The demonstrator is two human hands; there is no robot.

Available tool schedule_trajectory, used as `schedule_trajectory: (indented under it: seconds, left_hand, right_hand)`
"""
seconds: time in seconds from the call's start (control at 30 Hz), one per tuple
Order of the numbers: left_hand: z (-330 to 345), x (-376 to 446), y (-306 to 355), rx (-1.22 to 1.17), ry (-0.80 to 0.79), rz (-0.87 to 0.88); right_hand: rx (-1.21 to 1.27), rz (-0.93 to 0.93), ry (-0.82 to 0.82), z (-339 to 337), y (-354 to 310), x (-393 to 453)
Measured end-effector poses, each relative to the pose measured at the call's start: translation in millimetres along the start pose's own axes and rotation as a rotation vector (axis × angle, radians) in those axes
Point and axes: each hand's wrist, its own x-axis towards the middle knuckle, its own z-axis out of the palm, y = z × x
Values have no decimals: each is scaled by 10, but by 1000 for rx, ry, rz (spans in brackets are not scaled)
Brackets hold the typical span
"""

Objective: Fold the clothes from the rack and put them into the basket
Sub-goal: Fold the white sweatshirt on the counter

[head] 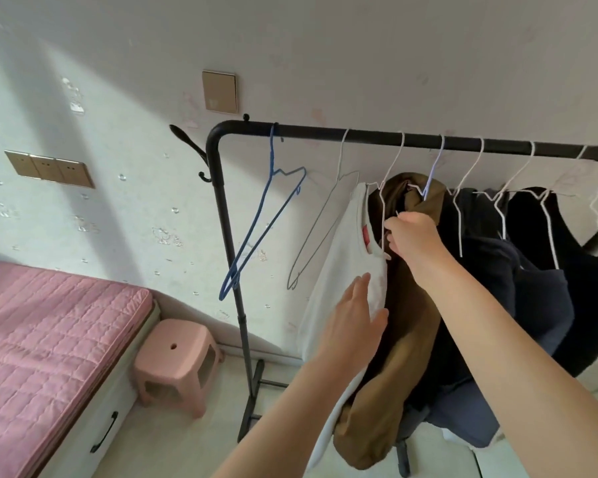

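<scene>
White shirt, soft, light, limp; right hand pinches collar, twelve o'clock of flat, loose-fingered left hand.

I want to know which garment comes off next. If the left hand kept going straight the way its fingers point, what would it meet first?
The left hand, fingers straight, points up at the white shirt and seems already against it, though depth is unclear. The right hand grips that shirt's white hanger.

Pink stool beside pink-quilted bed.
</scene>
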Motion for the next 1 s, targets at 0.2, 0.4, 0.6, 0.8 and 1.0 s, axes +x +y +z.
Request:
schedule_trajectory:
  seconds: [0.2,0.4,0.6,0.8,1.0]
  left_hand:
    - [210,298,128,17,75,-62]
    - [318,391,148,28,111,-73]
    - [258,430,196,-193,167,36]
    - [202,622,263,-319,110,-18]
    - [278,856,317,-319,3,0]
  right_hand:
    - [296,233,-130,-26,-184,293]
    - [429,363,-257,-58,-210,418]
    - [524,392,-261,-119,-245,396]
    - [606,273,-224,-352,-372,187]
    - [447,183,-294,-686,-348,-254]
